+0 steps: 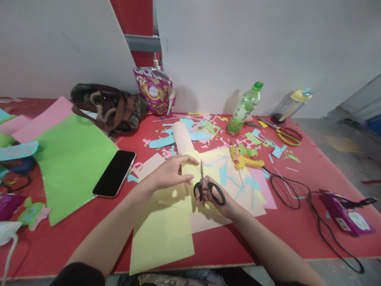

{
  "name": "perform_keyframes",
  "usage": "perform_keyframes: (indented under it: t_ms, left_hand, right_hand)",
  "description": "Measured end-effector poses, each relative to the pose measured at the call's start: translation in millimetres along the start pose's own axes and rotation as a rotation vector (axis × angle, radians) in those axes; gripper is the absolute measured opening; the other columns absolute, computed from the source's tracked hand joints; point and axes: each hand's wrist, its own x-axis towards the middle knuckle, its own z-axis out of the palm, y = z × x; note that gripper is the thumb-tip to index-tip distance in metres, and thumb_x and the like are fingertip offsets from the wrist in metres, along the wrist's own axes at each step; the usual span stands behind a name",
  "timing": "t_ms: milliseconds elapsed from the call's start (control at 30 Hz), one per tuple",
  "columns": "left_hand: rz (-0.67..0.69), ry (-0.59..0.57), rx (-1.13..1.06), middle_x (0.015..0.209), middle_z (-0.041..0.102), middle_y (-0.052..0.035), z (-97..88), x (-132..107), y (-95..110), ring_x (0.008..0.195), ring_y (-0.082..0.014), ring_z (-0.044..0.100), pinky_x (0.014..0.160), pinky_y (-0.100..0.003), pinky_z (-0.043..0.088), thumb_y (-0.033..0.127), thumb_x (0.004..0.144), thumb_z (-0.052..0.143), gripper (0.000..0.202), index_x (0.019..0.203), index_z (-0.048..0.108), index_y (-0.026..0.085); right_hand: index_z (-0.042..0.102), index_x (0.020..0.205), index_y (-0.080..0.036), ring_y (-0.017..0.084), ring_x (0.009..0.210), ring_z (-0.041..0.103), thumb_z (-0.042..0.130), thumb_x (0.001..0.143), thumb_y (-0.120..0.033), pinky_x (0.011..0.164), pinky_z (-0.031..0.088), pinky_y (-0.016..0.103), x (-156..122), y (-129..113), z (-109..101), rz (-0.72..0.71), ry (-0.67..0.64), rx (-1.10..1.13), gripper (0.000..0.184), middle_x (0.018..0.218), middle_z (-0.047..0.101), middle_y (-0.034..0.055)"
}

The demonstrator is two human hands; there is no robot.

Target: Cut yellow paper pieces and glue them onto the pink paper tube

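Right hand (214, 197): just below the centre of the frame; fingers closed through the black loops of the scissors (208, 190), gripping them; the blades point up the frame, only slightly parted, into the edge of the yellow paper (190, 174)
Left hand (170, 171): just left of the scissors; fingers curled over the yellow paper and pinching it, thumb beneath, holding it up off the table (303, 174)
Yellow paper: between the two hands at centre frame; its lower part runs down over a larger yellow sheet (162, 238) that reaches the near table edge
Glue gun (242, 158): yellow, right of the hands and a little higher, lying on pale sheets
Phone (114, 173): dark screen up, left of the left hand, on the green sheet (70, 159)
Scraps (205, 131): blue, pink and green cuttings above the hands
Bottle (244, 107): green, upright, upper centre right; second scissors (286, 135) right of it
Bag (108, 107): upper left, by the wall
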Motion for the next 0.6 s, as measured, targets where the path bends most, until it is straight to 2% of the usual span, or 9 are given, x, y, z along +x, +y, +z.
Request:
perform_keyframes:
  t_ms: [133, 300, 600]
  left_hand:
    - [0.000, -0.001, 0.002, 0.072, 0.065, 0.0028, 0.8, 0.7, 0.6, 0.047, -0.0076, 0.048, 0.046, -0.019, 0.034, 0.023, 0.069, 0.057, 0.035, 0.104, 0.054, 0.019]
    - [0.023, 0.030, -0.003, 0.087, 0.065, 0.0009, 2.9, 1.7, -1.5, 0.048, -0.0058, 0.047, 0.047, -0.019, 0.035, 0.022, 0.068, 0.058, 0.033, 0.101, 0.055, 0.020]
    - [0.074, 0.100, 0.052, 0.095, 0.061, -0.0019, 7.4, 1.9, -1.3, 0.057, -0.0081, 0.054, 0.054, -0.020, 0.042, 0.019, 0.069, 0.058, 0.031, 0.100, 0.056, 0.018]
  right_hand:
    - [0.040, 0.080, -0.020, 0.011, 0.062, 0.054, 0.054, 0.071, -0.057, 0.055, 0.037, 0.023, -0.2, 1.2, 0.0, -0.006, 0.023, -0.010, 0.041, 0.076, 0.050, -0.0007]
    - [0.040, 0.081, -0.020, 0.011, 0.065, 0.054, 0.052, 0.073, -0.057, 0.055, 0.037, 0.023, -1.3, 1.6, -0.1, -0.004, 0.032, -0.043, 0.040, 0.077, 0.049, -0.0001]
    - [0.039, 0.081, -0.020, 0.011, 0.064, 0.053, 0.050, 0.074, -0.057, 0.057, 0.037, 0.025, -1.2, 4.0, 0.9, -0.070, 0.083, -0.135, 0.039, 0.077, 0.050, 0.0000]
